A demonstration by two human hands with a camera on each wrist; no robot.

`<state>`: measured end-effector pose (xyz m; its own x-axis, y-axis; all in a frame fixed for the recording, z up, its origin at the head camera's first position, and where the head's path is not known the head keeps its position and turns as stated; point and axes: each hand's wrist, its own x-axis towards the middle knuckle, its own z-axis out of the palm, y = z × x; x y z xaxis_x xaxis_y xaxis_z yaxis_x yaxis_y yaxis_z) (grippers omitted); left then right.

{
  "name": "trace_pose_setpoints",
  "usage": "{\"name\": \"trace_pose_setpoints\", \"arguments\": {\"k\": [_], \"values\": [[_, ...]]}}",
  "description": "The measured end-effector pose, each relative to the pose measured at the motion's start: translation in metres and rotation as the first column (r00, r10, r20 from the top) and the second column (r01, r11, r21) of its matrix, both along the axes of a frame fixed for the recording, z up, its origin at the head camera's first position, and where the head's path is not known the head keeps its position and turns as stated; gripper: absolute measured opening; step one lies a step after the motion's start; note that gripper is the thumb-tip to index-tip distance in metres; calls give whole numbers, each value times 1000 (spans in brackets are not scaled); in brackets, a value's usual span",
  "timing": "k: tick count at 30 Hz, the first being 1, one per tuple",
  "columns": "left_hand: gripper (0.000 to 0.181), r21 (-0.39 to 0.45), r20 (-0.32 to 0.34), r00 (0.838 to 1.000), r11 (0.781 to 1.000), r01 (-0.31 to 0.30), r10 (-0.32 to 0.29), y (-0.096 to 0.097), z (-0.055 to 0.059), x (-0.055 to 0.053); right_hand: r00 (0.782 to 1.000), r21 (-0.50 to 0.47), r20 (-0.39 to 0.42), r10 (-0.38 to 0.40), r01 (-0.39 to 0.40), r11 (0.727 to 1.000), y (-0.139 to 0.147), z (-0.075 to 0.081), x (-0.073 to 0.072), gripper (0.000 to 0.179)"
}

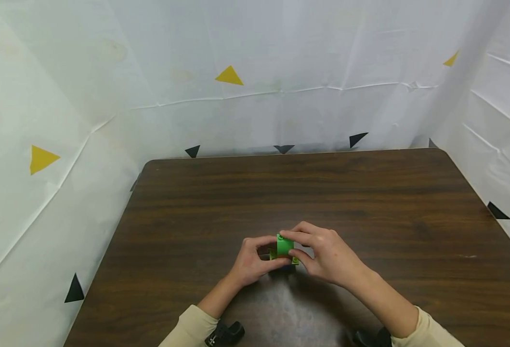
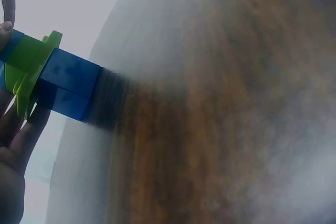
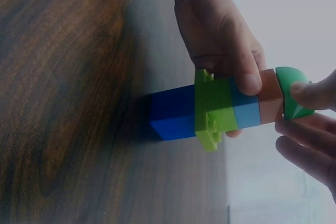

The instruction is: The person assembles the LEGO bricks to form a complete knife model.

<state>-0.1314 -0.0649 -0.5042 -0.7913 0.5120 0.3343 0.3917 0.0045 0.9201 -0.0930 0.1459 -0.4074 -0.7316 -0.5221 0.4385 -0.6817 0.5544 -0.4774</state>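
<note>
A stack of toy building blocks stands on the table between both hands. From the bottom, the right wrist view shows dark blue blocks (image 3: 173,113), a wider lime plate (image 3: 201,111), a lime block (image 3: 221,106), a light blue block (image 3: 245,109), a brown block (image 3: 270,98) and a rounded green block (image 3: 290,80). My left hand (image 1: 255,262) grips the stack around the light blue block, thumb across its face. With thumb and fingers, my right hand (image 1: 330,255) pinches the rounded green block at the top. In the head view the hands hide much of the lower stack.
The dark wood-grain table (image 1: 237,202) has rounded far corners. White sheeting (image 1: 281,48) hangs behind and along both sides, marked with yellow triangles (image 1: 230,76) and black triangles (image 1: 74,289). A black device (image 1: 225,333) sits at the left wrist.
</note>
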Motion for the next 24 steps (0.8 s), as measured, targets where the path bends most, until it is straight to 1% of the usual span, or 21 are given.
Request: {"name": "trace_pose_setpoints", "arguments": {"k": [2,8,17,24], "values": [[36,0,10,1000,1000,-1,1,0,0,0,1000,-3,5,-3,3,1000,0,0,0,45],[37,7,6,1000,1000,0,0,0,0,0,1000,-6,16,-15,15,1000,0,-1,0,45],[36,18,11,1000,1000,5,-5,0,-1,0,1000,28,-1,-30,30,999,-2,1,1,44],[35,17,15,1000,1000,10,-10,0,-2,-1,999,25,1,-33,33,999,-1,1,1,43]]}}
